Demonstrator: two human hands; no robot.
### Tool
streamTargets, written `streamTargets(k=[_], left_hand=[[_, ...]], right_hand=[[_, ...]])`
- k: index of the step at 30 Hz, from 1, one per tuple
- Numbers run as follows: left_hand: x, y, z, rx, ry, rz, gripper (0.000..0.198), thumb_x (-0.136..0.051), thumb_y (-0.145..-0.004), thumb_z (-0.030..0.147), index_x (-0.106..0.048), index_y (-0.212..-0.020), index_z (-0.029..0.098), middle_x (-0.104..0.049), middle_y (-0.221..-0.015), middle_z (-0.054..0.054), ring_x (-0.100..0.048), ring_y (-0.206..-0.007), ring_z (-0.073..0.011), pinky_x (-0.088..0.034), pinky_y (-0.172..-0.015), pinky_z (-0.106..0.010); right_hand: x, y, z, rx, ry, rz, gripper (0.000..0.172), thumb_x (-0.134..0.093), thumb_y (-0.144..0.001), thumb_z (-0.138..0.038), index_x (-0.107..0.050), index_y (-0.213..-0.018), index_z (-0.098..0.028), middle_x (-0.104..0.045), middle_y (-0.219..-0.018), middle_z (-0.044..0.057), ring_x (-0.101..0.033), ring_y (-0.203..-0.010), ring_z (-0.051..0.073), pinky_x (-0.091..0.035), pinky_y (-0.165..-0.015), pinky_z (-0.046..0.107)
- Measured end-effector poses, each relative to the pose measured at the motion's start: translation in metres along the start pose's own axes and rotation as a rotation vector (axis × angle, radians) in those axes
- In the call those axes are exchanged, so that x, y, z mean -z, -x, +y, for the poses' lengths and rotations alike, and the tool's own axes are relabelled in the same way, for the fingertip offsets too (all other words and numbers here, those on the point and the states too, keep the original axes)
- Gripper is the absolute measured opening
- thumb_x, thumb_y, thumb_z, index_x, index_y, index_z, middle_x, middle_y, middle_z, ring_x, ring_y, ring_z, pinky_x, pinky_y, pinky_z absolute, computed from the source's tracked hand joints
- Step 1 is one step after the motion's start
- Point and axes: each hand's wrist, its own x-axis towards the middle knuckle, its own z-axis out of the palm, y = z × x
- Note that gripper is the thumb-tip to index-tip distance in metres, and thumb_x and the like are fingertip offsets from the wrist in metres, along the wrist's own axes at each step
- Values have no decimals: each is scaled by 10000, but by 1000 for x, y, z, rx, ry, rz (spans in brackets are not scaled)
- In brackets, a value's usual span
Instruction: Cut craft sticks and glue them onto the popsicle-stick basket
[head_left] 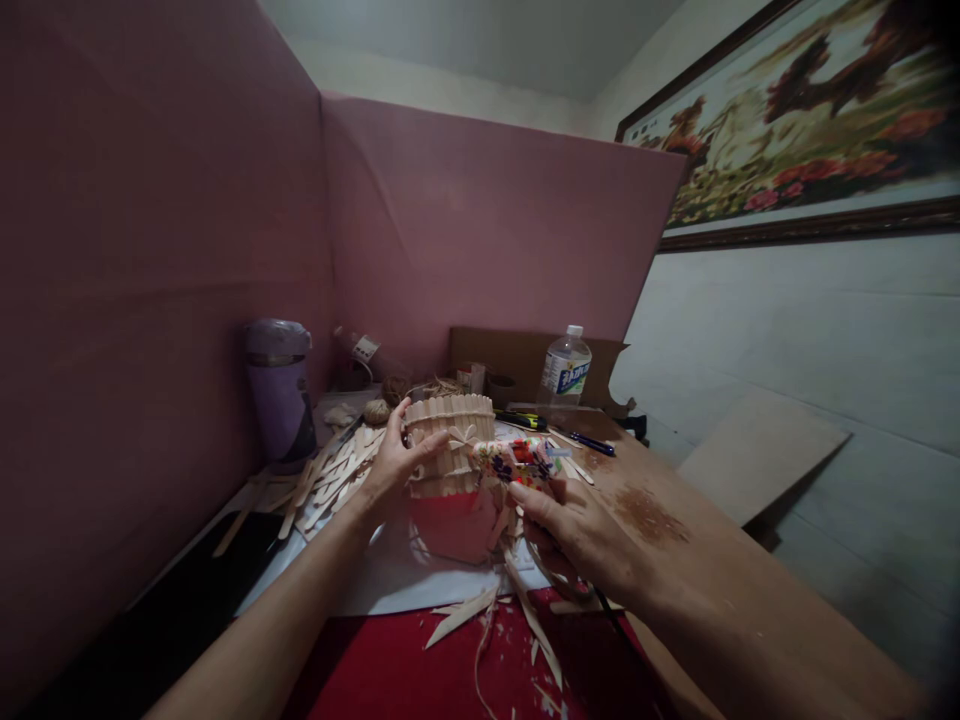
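Observation:
My left hand is closed round the left side of a round holder covered in upright wooden craft sticks. Twine bands circle the holder, and a small bow sits on its front. Below the sticks, the pinkish-red lower part of the holder shows. My right hand grips a flower-patterned glue gun; a pale glue stick juts from its rear. The gun's front end points left, close to the bow, and I cannot tell whether it touches. A dark cord runs down from under my right hand.
Loose craft sticks are heaped at the left, beside a purple flask. A plastic bottle, a yellow-black cutter and a pen lie or stand behind. Split wood pieces cover part of the red cloth.

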Motion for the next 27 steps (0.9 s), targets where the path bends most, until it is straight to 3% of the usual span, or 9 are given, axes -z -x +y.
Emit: streamTargets(k=[27], left_hand=[[1, -1, -1, 27, 12, -10, 897, -718, -651, 373, -210, -1383, 269, -524, -1256, -124, -540, -1096, -263, -437, -908, -395]], right_hand=[[-3, 8, -5, -12, 38, -21, 378, -491, -792, -501, -328, -601, -219, -288, -406, -96, -251, -300, 40, -165, -312, 196]])
